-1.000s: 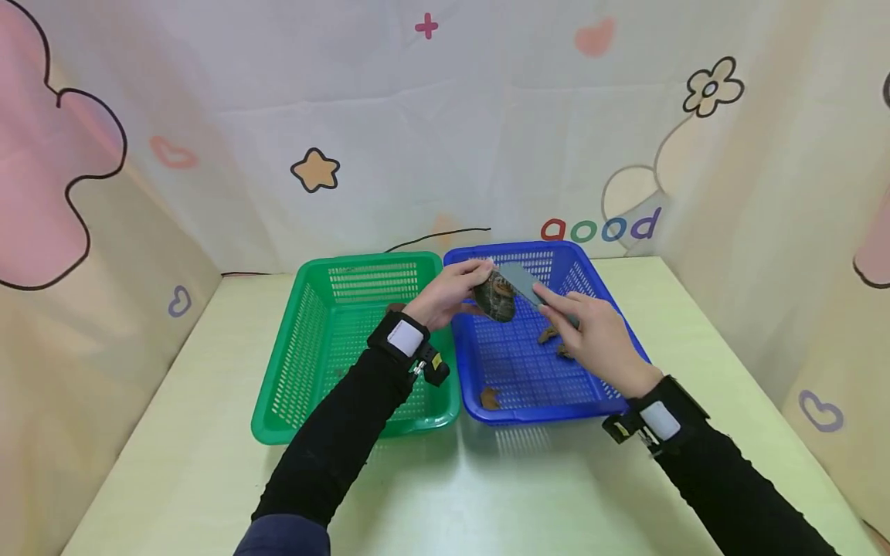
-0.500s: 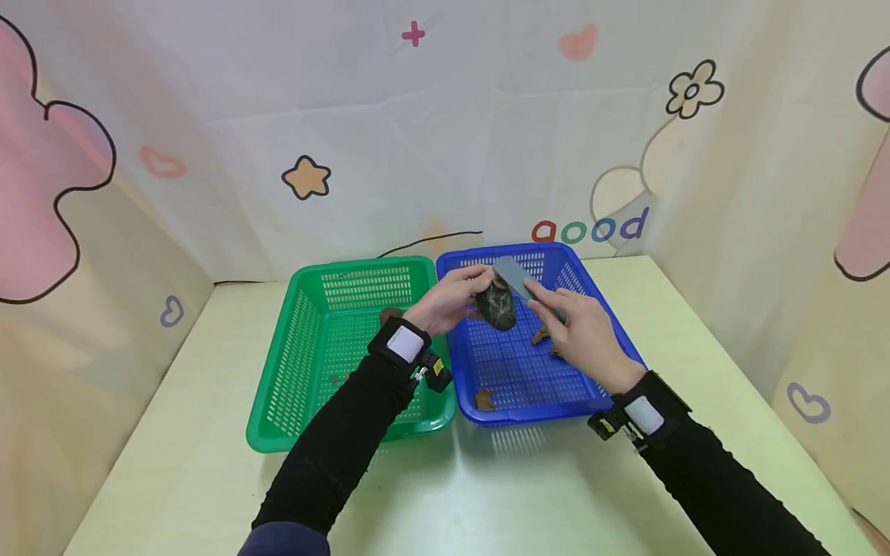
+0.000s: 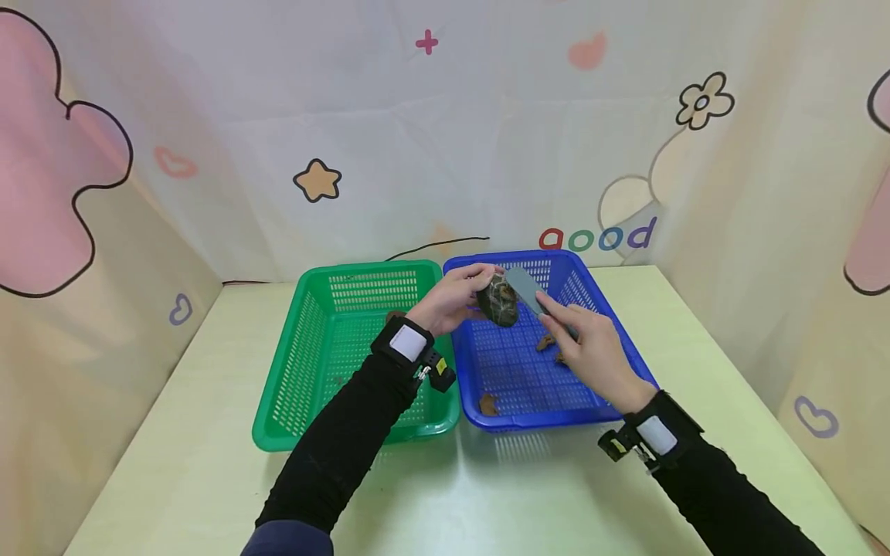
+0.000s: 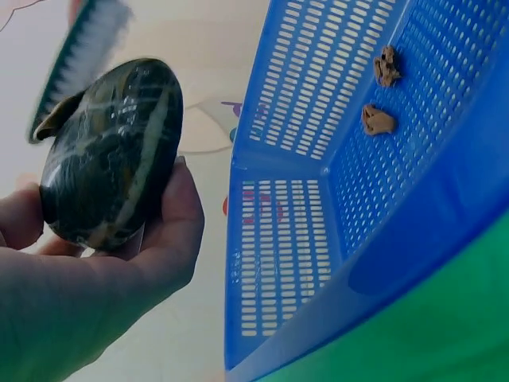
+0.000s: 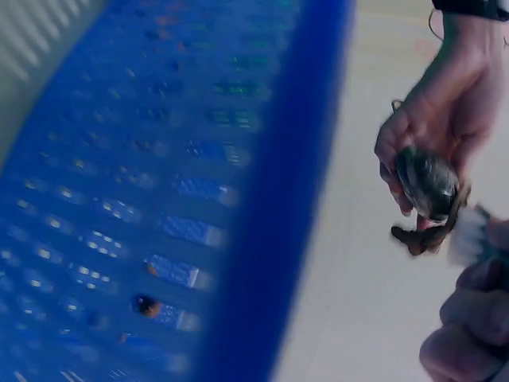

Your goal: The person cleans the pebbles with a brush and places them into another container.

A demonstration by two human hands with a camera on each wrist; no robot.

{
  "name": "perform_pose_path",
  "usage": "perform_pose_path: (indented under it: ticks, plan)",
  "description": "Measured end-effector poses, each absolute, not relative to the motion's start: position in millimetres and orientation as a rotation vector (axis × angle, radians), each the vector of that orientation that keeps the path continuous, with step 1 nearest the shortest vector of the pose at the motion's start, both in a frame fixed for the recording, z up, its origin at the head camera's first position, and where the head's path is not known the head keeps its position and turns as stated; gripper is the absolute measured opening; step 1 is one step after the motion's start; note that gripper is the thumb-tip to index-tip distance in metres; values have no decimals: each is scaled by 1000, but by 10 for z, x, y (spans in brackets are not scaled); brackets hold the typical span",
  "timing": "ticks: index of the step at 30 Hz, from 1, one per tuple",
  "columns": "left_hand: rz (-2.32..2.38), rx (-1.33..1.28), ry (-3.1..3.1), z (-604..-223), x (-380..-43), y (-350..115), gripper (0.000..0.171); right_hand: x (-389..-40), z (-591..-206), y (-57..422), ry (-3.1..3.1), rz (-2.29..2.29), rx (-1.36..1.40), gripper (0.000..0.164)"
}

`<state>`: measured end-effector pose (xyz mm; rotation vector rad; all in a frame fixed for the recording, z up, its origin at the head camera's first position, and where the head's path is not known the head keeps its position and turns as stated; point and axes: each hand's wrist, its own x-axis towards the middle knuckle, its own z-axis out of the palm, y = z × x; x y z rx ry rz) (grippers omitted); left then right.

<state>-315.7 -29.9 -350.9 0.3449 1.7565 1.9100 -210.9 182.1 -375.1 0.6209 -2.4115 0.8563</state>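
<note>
Over the blue basket, my left hand (image 3: 450, 300) grips a smooth dark stone (image 3: 498, 302) with pale veins by its edge. In the left wrist view the stone (image 4: 119, 159) looks glossy, with a curl of brown clay-like stuff (image 4: 57, 117) on its far edge. My right hand (image 3: 591, 351) pinches a brush (image 3: 524, 287) with a grey-green back. White bristles (image 5: 469, 235) show in the right wrist view, right at the brown lump (image 5: 425, 237) hanging from the stone. The right hand's curled fingers (image 5: 465, 338) partly hide the handle.
The blue basket (image 3: 535, 421) stands on the right, with several brown clumps inside, among them one clump (image 3: 489, 404) near its front edge. A green basket (image 3: 274, 409) stands against it on the left, holding a brown lump partly hidden by my left hand. Both are on a pale table (image 3: 174, 432).
The stone has tilted slightly down and back up in my left hand. The brush stays at the stone's upper right edge with small shifts. The head view has swayed a little.
</note>
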Motion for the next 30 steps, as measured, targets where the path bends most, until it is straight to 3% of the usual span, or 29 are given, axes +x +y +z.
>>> perform_pose_path:
  ticks: [30]
  plan:
    - [1881, 280, 1754, -3553, -3126, -271, 42, -1994, -3779, 1939, -2415, 783, 762, 46]
